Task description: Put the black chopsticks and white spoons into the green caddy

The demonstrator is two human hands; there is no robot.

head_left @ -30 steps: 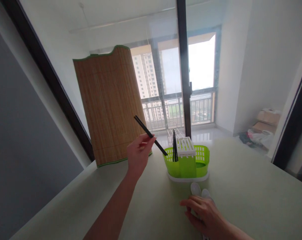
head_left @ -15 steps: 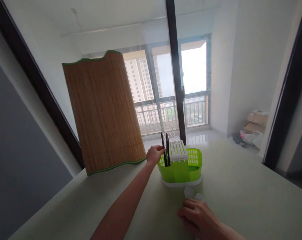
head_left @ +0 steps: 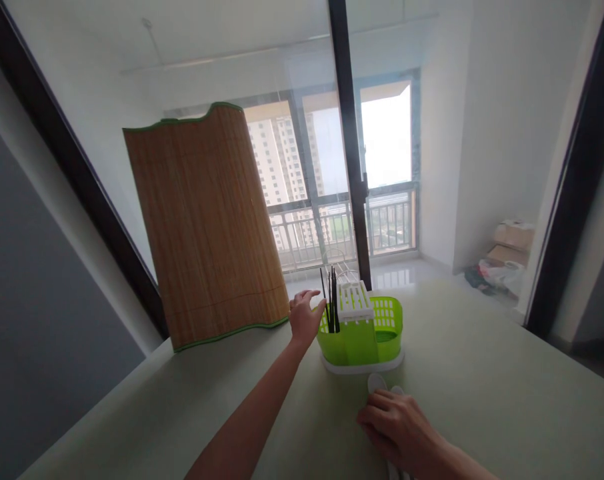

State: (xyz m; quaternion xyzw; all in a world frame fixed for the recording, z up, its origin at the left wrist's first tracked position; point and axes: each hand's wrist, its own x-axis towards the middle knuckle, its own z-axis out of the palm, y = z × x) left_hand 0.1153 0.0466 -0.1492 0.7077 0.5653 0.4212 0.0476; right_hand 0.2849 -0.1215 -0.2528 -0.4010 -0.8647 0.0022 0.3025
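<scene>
Your left hand [head_left: 305,318] is extended to the left side of the green cutlery holder [head_left: 361,337], fingers spread and loose, gripping nothing; its fingertips lie just beside the holder's rim. The black chopsticks [head_left: 331,300] stand near upright in the holder's left compartment, just beside a white slotted insert [head_left: 355,300] at its centre. Your right hand [head_left: 395,430] rests palm down on the worktop [head_left: 492,407], near the holder's front, fingers curled over the white spoons [head_left: 377,383]; whether it grips them cannot be told. A bamboo mat [head_left: 207,223] stands upright on the worktop, left of the holder
</scene>
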